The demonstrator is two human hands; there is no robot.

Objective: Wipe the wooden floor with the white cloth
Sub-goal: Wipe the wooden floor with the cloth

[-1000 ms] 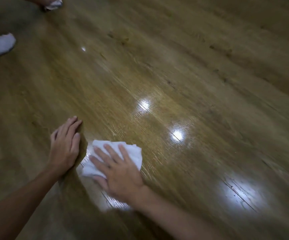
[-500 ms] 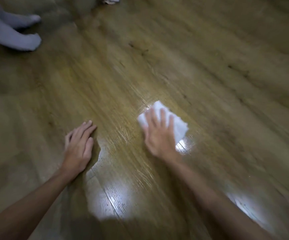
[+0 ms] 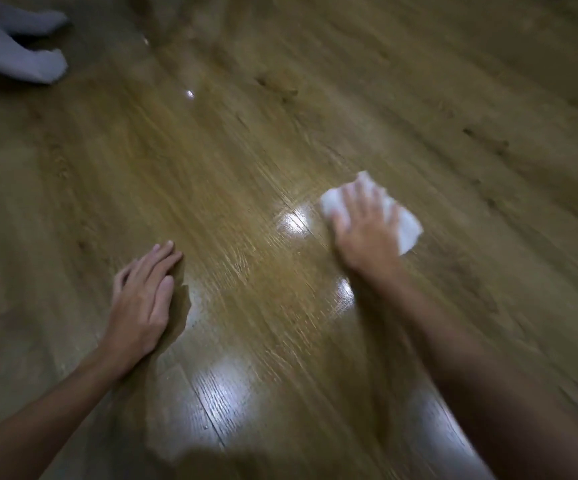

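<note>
The wooden floor [image 3: 246, 161] fills the view, brown planks with glossy light reflections. My right hand [image 3: 363, 233] lies palm down on the white cloth [image 3: 407, 226], pressing it flat to the floor right of centre; cloth edges stick out past the fingers on the left and right. The hand and cloth are blurred by motion. My left hand [image 3: 142, 299] rests flat on the bare floor at the lower left, fingers together, holding nothing.
Another person's feet in grey-white socks [image 3: 20, 53] stand on the floor at the top left corner. Bright reflections [image 3: 225, 389] mark the planks between my arms.
My right hand has slid the cloth away from my left hand, forward and to the right across the floor. The left hand has stayed planted.
</note>
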